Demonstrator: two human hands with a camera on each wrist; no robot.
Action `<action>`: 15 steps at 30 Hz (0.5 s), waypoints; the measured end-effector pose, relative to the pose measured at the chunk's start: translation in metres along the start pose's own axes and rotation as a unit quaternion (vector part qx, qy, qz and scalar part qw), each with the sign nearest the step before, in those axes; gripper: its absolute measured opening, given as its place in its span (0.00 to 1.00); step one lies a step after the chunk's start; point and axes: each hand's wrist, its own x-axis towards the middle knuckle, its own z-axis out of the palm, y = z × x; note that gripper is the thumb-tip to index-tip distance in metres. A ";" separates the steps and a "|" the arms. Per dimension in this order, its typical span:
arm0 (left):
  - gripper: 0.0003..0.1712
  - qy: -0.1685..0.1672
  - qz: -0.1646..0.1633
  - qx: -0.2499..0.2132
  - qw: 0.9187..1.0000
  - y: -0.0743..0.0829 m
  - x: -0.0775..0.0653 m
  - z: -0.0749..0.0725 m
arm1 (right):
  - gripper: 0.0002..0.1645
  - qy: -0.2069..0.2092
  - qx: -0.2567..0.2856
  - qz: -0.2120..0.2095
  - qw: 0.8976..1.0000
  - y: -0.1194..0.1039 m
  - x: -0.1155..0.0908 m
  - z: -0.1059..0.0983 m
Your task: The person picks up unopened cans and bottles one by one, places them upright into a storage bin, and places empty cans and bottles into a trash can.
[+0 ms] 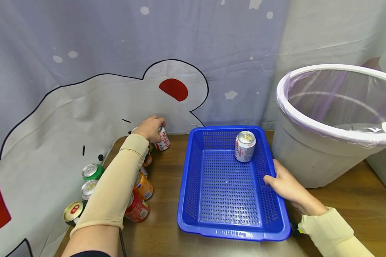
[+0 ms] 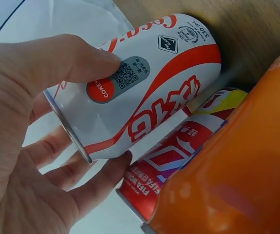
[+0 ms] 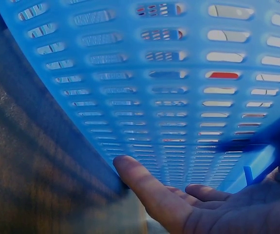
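Blue slotted basket (image 1: 238, 234) and smooth cylindrical can (image 2: 142, 95): fingers (image 2: 101, 187) grip both.

Glossy metal can (image 2: 149, 97), plastic basket (image 1: 226, 189)

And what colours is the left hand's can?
The can is mostly white with red markings, clearest in the left wrist view.

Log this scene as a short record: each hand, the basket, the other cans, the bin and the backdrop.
Left hand: holds a red-and-white soda can, left of the basket
Right hand: grips the basket's right side, thumb over the rim
Basket: blue, perforated, on a wooden table
Basket contents: one silver can, upright, far right corner
Other cans: green can, orange can, red can and more, some partly hidden by the left arm
Bin: lined, right of the basket
Backdrop: patterned curtain
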 end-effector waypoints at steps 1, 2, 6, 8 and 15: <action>0.30 0.001 0.005 0.003 1.000 0.001 0.000 0.000 | 0.39 0.000 0.000 0.000 1.000 0.000 0.000 0.000; 0.31 0.002 0.010 0.007 1.000 0.002 -0.001 0.000 | 0.39 0.000 0.000 -0.001 1.000 0.000 0.000 0.000; 0.31 0.005 0.022 0.015 1.000 0.007 -0.003 -0.002 | 0.39 0.001 0.006 0.000 1.000 0.000 0.000 0.000; 0.31 0.008 0.027 0.019 0.999 0.009 -0.004 -0.001 | 0.38 0.001 0.008 0.000 1.000 0.000 0.000 0.000; 0.32 0.005 0.033 0.026 0.999 0.013 -0.009 -0.001 | 0.38 -0.002 0.009 -0.001 1.000 0.000 0.000 0.000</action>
